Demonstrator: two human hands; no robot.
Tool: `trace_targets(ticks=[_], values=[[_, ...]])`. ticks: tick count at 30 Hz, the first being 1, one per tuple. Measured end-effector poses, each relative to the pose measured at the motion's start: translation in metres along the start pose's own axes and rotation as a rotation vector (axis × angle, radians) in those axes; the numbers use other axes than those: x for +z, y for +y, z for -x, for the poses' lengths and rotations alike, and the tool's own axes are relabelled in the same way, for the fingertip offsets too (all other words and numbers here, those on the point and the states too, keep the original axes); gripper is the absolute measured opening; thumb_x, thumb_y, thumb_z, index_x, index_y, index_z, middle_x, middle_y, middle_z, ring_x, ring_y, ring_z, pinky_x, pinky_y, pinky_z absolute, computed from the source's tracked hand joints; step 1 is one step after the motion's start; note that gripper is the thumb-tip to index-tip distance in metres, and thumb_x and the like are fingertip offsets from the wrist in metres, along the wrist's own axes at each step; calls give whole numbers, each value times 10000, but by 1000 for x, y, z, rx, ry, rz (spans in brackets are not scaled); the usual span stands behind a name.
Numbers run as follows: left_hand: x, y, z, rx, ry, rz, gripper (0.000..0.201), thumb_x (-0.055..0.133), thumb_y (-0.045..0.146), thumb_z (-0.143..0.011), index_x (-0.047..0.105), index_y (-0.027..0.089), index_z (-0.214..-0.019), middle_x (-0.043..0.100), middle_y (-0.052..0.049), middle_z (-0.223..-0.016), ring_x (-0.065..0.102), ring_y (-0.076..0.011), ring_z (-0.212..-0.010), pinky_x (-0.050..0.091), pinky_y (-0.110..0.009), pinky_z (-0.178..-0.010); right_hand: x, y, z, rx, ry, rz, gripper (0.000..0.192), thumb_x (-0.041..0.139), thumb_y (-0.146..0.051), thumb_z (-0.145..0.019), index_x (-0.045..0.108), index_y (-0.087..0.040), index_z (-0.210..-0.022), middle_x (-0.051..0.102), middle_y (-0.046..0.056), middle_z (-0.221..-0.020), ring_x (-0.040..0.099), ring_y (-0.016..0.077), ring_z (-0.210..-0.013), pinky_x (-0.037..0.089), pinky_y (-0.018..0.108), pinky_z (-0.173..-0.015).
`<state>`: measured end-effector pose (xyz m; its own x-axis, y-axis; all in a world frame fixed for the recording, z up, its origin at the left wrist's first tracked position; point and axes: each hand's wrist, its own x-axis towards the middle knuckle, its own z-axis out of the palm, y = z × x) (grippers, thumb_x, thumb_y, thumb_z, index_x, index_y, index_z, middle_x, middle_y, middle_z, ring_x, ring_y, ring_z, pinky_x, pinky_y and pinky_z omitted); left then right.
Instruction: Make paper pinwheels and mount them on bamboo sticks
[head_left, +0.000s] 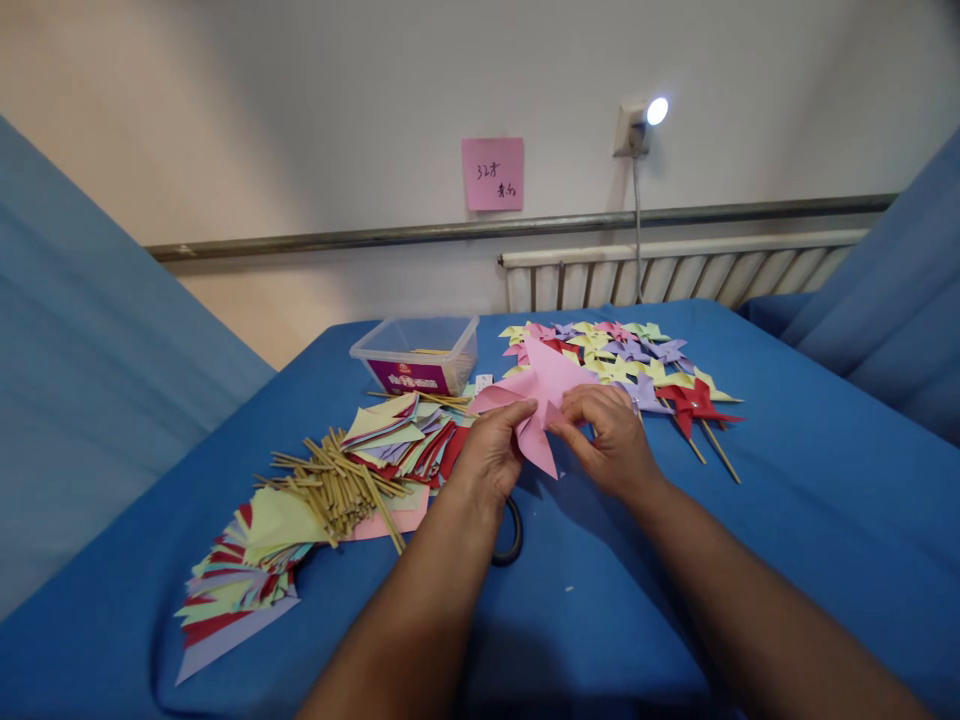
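A pink paper pinwheel (549, 378) is held up over the middle of the blue-covered table (645, 640), its pointed blades spread. My left hand (496, 445) pinches it from the left, thumb near its centre. From the right, my right hand (606, 435) has thumb and fingers closed on a blade edge. Under my left wrist, a black loop handle (510, 535) shows, with the rest of that tool hidden. Beyond my hands lie several finished pinwheels (619, 350) in yellow, pink, purple and red; a red pinwheel (694, 402) on a stick is nearest.
Left of my arms are a heap of thin wooden sticks (337, 490), a fanned stack of coloured paper (240, 570) and another paper pile (405, 435). A clear plastic box (414, 355) stands behind them. Blue curtains (97, 370) hang at both sides; a radiator (675, 272) is behind the table.
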<state>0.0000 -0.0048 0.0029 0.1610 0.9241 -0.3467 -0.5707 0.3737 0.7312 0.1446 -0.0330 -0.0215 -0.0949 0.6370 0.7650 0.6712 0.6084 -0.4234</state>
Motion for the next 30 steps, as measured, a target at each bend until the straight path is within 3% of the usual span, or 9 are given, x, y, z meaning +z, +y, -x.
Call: trace_targets(ticks=[13, 20, 24, 30], values=[[-6, -4, -6, 24, -12, -39, 184, 767, 92, -558, 662, 85, -708, 690, -74, -677, 634, -161, -613, 510, -285, -682, 3, 0, 2, 67, 51, -110, 80, 572, -245, -895, 629, -249, -840, 693, 8, -860, 619, 210, -959, 410, 409, -886], [-7, -5, -6, 65, -17, -67, 200, 791, 117, -535, 669, 81, -689, 684, -74, -655, 606, -146, -560, 487, -269, -612, 3, -1, 1, 164, 101, -212, 128, 637, -271, -841, 583, -228, -734, 662, 9, -807, 623, 196, -835, 450, 386, -830], [-8, -6, -4, 111, -54, -134, 197, 802, 162, -550, 673, 81, -675, 683, -76, -646, 600, -143, -555, 464, -269, -605, 2, -5, 2, 213, 151, -279, 82, 581, -264, -876, 625, -234, -814, 675, 27, -876, 625, 206, -920, 449, 398, -872], [-6, -6, -3, 133, -80, -158, 190, 807, 161, -539, 654, 90, -628, 650, -42, -597, 563, -114, -540, 428, -250, -596, 4, -6, 2, 256, 155, -311, 124, 579, -266, -862, 610, -226, -749, 675, 35, -844, 633, 208, -893, 470, 388, -847]])
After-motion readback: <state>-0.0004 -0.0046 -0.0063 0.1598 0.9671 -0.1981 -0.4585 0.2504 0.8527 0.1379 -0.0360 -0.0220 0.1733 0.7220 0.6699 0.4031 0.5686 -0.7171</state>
